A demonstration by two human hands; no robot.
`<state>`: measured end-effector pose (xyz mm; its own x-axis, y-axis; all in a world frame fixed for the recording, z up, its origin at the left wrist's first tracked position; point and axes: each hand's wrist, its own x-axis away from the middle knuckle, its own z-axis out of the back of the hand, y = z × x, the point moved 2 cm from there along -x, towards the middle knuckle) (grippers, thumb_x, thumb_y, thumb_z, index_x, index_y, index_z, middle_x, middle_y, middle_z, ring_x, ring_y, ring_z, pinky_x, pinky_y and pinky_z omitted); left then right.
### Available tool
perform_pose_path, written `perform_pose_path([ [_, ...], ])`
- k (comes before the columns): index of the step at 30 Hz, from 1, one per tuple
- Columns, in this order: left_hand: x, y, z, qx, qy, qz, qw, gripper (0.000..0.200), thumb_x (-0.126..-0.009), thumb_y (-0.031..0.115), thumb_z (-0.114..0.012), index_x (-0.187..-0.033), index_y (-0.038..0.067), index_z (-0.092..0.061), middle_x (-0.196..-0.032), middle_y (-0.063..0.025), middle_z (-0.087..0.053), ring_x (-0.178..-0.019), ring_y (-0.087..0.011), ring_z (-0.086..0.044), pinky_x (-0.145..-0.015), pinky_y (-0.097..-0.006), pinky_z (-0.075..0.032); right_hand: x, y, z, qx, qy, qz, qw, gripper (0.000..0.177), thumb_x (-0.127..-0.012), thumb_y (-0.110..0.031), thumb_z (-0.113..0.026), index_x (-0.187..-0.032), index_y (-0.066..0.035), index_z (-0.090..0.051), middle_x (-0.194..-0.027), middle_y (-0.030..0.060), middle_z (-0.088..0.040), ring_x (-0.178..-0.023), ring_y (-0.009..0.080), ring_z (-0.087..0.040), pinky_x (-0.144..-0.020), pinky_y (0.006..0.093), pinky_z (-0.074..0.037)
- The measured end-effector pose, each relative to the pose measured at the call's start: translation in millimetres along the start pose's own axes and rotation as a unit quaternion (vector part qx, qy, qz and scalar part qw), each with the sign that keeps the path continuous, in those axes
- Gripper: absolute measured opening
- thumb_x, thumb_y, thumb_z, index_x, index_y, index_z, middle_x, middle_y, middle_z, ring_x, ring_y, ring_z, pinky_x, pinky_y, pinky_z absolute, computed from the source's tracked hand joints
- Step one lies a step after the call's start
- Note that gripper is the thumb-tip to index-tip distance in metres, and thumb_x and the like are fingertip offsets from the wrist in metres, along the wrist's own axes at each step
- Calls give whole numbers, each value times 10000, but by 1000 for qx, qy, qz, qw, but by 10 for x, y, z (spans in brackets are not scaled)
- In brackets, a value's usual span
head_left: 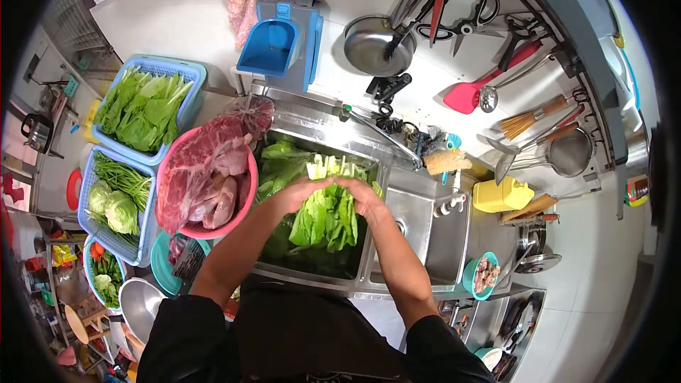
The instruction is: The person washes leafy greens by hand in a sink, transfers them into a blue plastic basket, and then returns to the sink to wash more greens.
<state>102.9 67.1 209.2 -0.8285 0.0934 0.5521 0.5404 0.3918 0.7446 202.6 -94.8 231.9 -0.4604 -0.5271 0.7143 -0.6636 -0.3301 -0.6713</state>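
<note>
Over the left sink basin (pixel 319 270), a bunch of leafy green lettuce (pixel 328 216) is gripped from both sides, its pale cut stems pointing away from me and its leaves hanging toward me. My left hand (pixel 301 193) curls round its left side. On the other side my right hand (pixel 360 194) closes on it, the fingertips of both hands nearly meeting across the top. More greens (pixel 278 163) lie in the water of the basin, left of and behind the bunch. The thumbs and the undersides of both hands are hidden.
Left of the basin, a pink bowl (pixel 251 195) holds raw meat (pixel 202 174). Blue baskets (pixel 153 158) of vegetables stand farther left. To the right are a second basin (pixel 418 241), a yellow jug (pixel 502 195) and a teal bowl (pixel 471 278) of meat pieces. The faucet (pixel 383 135) stretches behind.
</note>
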Motion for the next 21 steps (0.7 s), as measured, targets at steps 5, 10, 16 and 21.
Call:
perform_pose_path([
  [5, 311, 88, -337, -3, -54, -105, 993, 798, -930, 409, -661, -1529, 73, -255, -1539, -105, -321, -1415, -216, -289, -1151, -357, -235, 106, -28, -452, -123, -30, 49, 991, 924, -874, -735, -475, -1446, -16, -382, -1451, 176, -432, -1306, 294, -433, -1098, 454, -353],
  [10, 298, 59, -210, 9, -17, -260, 965, 425, -886, 91, -680, -1287, 43, -548, -1170, -35, -637, -1060, -145, -609, -896, -310, -497, 314, -62, -424, -157, -100, 92, 978, 987, -861, -820, -281, -1449, -36, -397, -1449, 163, -463, -1326, 280, -432, -1084, 453, -359],
  [16, 438, 23, 221, 236, -123, -177, 947, 572, -872, 80, -605, -1412, 79, -414, -1250, -121, -589, -1135, -260, -594, -931, -436, -515, 576, -230, -124, -159, -137, 111, 971, 824, -953, -706, -277, -1407, -37, -434, -1345, 140, -566, -1219, 233, -528, -1003, 412, -423],
  [21, 517, -95, 281, 304, -111, -197, 925, 653, -856, 147, -594, -1459, 105, -348, -1341, -161, -532, -1189, -315, -557, -1008, -489, -473, 352, 247, 321, -102, 58, 117, 986, 632, -1013, -553, -372, -1352, -28, -462, -1237, 135, -602, -1052, 233, -593, -912, 373, -489],
])
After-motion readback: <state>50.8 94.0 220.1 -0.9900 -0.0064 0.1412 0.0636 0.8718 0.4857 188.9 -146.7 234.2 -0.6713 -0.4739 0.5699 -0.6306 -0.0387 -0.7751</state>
